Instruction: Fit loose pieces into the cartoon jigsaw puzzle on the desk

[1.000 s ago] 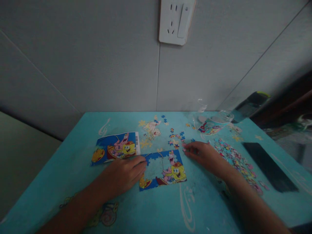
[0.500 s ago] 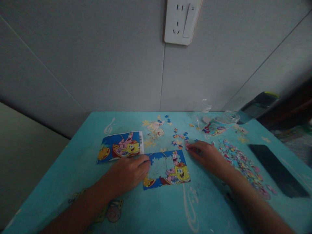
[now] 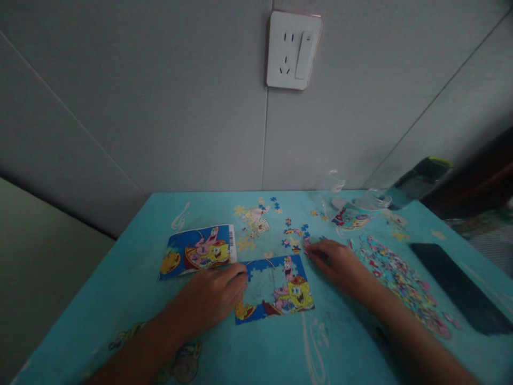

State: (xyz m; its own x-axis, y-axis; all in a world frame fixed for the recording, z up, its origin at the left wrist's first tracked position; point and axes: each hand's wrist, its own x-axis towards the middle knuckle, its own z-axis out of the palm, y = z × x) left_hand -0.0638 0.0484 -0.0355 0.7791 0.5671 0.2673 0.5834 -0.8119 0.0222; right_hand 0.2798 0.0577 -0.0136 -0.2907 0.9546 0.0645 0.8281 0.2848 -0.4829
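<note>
A partly assembled jigsaw puzzle point(image 3: 298, 294) lies flat on the table, its frame joined around an open middle with yellow and pink cartoon figures at the right. My left hand point(image 3: 220, 291) is closed at the puzzle's left edge, fingertips pressed together on it. Just beyond the upper right corner, my right hand point(image 3: 331, 259) pinches a small pink puzzle piece point(image 3: 306, 242), mostly hidden by the fingertips. Loose blue and yellow puzzle pieces point(image 3: 295, 233) lie right by those fingers. Left of the puzzle, a picture packet point(image 3: 196, 250) shows the same cartoon scene.
A large heap of mixed pieces point(image 3: 396, 272) spreads beside my right forearm, with a dark flat slab point(image 3: 457, 286) farther right. A cartoon-printed tub point(image 3: 355, 216) and clear plastic point(image 3: 334, 184) stand at the back right. The wall point(image 3: 200, 133) carries a socket plate point(image 3: 294, 51).
The view has tilted up slightly, so everything sits lower in the picture. Both hands keep nearly the same places, the right one still at the pieces beside the puzzle's corner.
</note>
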